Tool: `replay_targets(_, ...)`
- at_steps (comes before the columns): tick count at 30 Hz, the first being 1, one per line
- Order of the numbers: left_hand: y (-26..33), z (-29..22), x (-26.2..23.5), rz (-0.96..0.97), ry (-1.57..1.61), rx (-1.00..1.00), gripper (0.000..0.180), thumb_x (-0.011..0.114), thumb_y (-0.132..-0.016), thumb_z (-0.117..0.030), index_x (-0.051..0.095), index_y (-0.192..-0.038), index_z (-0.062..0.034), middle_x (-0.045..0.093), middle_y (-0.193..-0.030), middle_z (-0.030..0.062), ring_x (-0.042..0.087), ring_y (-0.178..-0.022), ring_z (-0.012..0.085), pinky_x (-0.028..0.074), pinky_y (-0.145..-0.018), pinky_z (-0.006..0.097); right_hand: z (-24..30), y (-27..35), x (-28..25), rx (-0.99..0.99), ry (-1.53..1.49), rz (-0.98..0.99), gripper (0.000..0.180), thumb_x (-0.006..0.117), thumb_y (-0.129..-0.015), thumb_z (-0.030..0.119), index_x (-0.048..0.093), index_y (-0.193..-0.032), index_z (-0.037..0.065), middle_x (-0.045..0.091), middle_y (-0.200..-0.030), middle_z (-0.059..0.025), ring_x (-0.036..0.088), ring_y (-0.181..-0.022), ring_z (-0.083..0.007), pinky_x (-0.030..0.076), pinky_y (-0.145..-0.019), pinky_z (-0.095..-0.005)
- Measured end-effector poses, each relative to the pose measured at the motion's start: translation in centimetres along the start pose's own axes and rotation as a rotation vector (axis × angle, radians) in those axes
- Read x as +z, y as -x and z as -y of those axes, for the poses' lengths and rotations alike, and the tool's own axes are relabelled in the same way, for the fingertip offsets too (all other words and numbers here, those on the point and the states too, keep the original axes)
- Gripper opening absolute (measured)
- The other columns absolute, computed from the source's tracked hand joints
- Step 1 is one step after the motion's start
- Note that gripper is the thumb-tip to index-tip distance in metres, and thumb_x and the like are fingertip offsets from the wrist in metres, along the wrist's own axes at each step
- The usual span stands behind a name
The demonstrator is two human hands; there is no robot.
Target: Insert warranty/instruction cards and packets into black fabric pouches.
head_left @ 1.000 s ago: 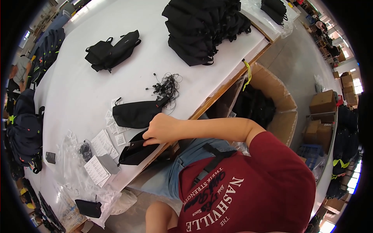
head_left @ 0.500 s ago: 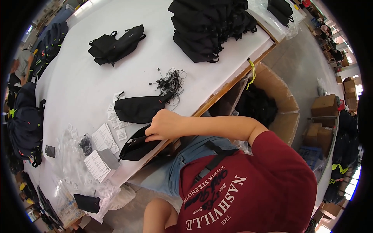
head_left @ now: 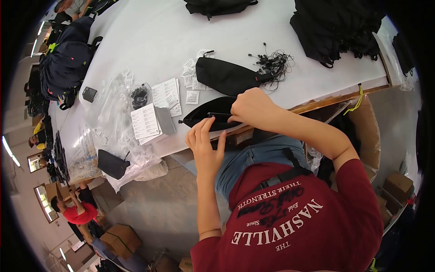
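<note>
Lying at the edge of the table, the open pouch is pinched by the right hand, apparently to keep its mouth parted. Left hand is rested at the near lip; its grip cannot be told. Cords and labels are laid close, seemingly for reach.

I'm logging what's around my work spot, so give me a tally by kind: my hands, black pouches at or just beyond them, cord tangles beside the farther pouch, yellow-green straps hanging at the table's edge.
Left hand, right hand: 2
Near pouch, farther pouch: 2
Black cord tangle: 1
Yellow-green strap: 1
Total: 6
</note>
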State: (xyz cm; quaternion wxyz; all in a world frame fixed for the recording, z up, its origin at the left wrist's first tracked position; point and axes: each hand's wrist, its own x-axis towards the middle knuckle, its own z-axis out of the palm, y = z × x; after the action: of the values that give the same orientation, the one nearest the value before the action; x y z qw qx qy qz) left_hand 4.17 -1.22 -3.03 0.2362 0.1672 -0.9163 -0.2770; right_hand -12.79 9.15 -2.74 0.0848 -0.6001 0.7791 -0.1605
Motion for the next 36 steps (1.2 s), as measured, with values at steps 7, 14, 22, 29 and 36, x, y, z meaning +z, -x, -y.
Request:
replay_targets(7, -0.5, 0.7, 0.5, 0.063, -0.174, 0.027, 0.025, 0.07, -0.078, -0.012, 0.066, -0.103, -0.0128, 0.055, -0.102, 0.0034, 0.045, -0.101, 0.0229, 0.029, -0.095, 0.037, -0.9, 0.4, 0.9, -0.154, -0.012, -0.073, 0.04, 0.064, -0.079, 0.049, 0.067, -0.071, 0.01, 0.054, -0.05, -0.0084, 0.058, -0.05, -0.0268, 0.043, -0.048, -0.0338)
replay_targets(14, -4.3, 2.5, -0.1, 0.003, -0.039, 0.113, 0.012, 0.065, -0.083, -0.015, 0.067, -0.094, -0.0108, 0.055, -0.102, 0.0053, 0.048, -0.098, 0.0231, 0.032, -0.091, 0.036, -1.9, 2.1, 0.5, -0.267, -0.069, -0.147, 0.03, 0.069, -0.077, 0.038, 0.059, -0.07, 0.011, 0.055, -0.053, -0.005, 0.056, -0.051, -0.0246, 0.042, -0.05, -0.0341)
replay_targets(22, -10.1, 10.3, 1.4, 0.295, -0.234, -0.334, 0.036, 0.075, -0.074, -0.027, 0.059, -0.096, -0.0029, 0.059, -0.094, 0.0124, 0.057, -0.091, 0.03, 0.047, -0.077, 0.039, -1.4, 2.0, 0.5, -0.337, -0.045, -0.088, 0.028, 0.071, -0.076, 0.035, 0.057, -0.073, 0.011, 0.051, -0.051, -0.0041, 0.055, -0.052, -0.025, 0.042, -0.051, -0.0353)
replay_targets(29, -11.1, 5.8, -1.0, 0.257, 0.281, -0.427, 0.024, 0.074, -0.074, -0.016, 0.061, -0.088, -0.0018, 0.061, -0.095, 0.0099, 0.056, -0.087, 0.0268, 0.046, -0.076, 0.036, -1.7, 1.8, 0.7, -0.335, -0.048, -0.127, 0.024, 0.071, -0.074, 0.03, 0.057, -0.07, 0.011, 0.053, -0.052, -0.0035, 0.056, -0.053, -0.0238, 0.043, -0.052, -0.0359)
replay_targets(36, -6.4, 1.7, -3.2, 0.325, 0.167, 0.031, 0.03, 0.074, -0.076, -0.018, 0.064, -0.101, -0.0051, 0.061, -0.108, 0.0073, 0.051, -0.104, 0.0227, 0.041, -0.086, 0.034, -2.0, 1.2, 0.7, -0.349, -0.033, -0.153, 0.022, 0.071, -0.074, 0.027, 0.058, -0.066, 0.011, 0.056, -0.055, -0.0018, 0.056, -0.053, -0.0208, 0.043, -0.052, -0.0341)
